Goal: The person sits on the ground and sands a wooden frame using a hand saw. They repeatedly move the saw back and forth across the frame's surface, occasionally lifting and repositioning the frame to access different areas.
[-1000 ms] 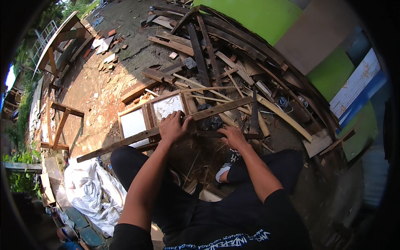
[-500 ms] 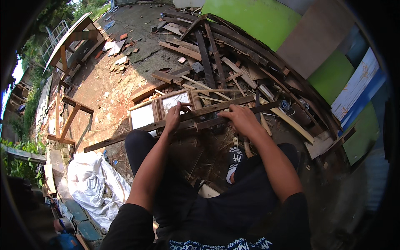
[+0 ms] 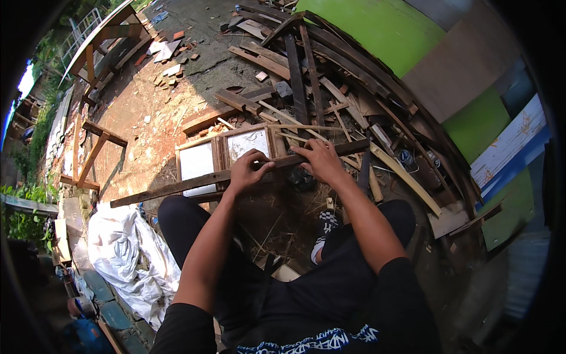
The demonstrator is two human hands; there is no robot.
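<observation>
A long, narrow dark wooden strip (image 3: 171, 190) slants across in front of my knees, its left end low and its right end higher. My left hand (image 3: 250, 171) grips it near the middle, thumb and fingers bent round its edge. Just to the right, my right hand (image 3: 319, 160) is closed on the same stretch, fingers over the top. Whether a second, shorter strip lies against it under my hands, I cannot tell. Behind the strip lies a brown wooden frame (image 3: 220, 154) with two pale panels, partly covered by the strip and my left hand.
Old planks and battens (image 3: 300, 76) are heaped ahead and right. Green and brown boards (image 3: 377, 29) lean at the far right. A white sheet (image 3: 127, 242) lies crumpled at my left, with a small wooden frame (image 3: 97, 154) beyond. Broken tiles (image 3: 168, 53) litter the ground farther off.
My right hand has moved left, closer to my left hand. The shorter dark strip that stuck out below the long one by my right hand no longer shows separately there.
</observation>
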